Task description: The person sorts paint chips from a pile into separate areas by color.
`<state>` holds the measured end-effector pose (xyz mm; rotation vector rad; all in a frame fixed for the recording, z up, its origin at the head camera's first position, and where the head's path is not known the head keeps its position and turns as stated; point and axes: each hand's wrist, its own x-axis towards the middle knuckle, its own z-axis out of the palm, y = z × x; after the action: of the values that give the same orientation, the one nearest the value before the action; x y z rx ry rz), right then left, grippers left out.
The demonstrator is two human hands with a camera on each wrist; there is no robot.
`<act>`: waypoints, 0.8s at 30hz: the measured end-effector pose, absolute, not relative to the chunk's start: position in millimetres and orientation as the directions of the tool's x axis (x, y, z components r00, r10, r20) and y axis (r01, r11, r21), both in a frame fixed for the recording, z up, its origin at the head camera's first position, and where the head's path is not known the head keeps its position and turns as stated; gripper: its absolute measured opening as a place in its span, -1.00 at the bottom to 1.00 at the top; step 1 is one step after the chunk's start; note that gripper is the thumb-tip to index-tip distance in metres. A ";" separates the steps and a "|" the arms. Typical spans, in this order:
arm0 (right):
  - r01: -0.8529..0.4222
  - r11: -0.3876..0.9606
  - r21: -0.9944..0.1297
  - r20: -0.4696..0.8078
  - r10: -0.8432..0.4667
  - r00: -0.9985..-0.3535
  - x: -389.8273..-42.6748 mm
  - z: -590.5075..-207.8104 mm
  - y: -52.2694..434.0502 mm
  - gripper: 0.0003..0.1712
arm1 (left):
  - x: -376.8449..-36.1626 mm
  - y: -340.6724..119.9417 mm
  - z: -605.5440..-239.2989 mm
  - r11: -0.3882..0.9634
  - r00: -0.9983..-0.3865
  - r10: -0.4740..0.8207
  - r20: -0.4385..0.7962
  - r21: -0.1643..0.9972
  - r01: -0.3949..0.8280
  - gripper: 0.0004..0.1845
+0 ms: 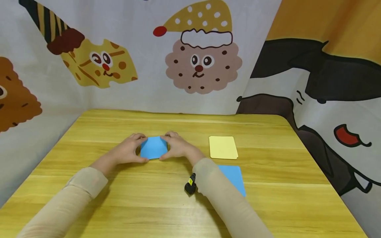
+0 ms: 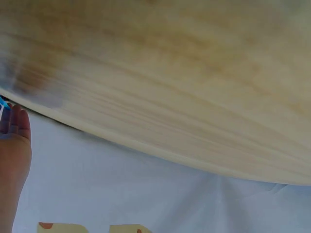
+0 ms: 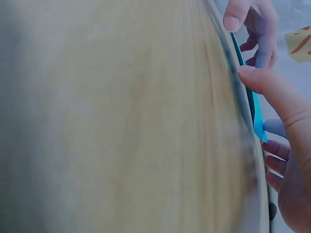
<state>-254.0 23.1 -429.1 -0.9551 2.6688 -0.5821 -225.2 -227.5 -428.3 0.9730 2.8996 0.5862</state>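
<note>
A blue sheet of paper is between both hands on the left half of the table, its upper corners angled inward in the head view. My left hand grips its left side, fingers at the far corner and thumb at the near one. Opposite it, my right hand holds the right side the same way. The right wrist view shows the blue paper nearly edge-on, with the right thumb at its near edge. Only a blue sliver of it shows beside the left hand in the left wrist view.
Yellow square papers lie to the right of the hands. Nearer, more blue paper is partly hidden under the right sleeve. A small black object with a yellow mark is beside that cuff. A printed curtain borders the wooden table.
</note>
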 end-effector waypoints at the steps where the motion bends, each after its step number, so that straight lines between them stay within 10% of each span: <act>1: -0.552 0.704 -0.446 -0.096 -0.651 -0.753 -253.2 -427.8 23.3 0.16 | -224.4 -227.5 -427.7 0.731 -0.803 0.587 0.099 0.360 0.579 0.06; 24: -0.602 0.639 -0.478 0.065 -0.658 -0.750 -223.4 -387.5 64.3 0.16 | -198.1 -193.9 -397.0 0.676 -0.797 0.571 0.197 0.438 0.593 0.03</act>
<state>-223.4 64.3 -387.5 -1.0571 2.7386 -0.7342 -198.1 -193.9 -397.0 1.0131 2.9160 0.7868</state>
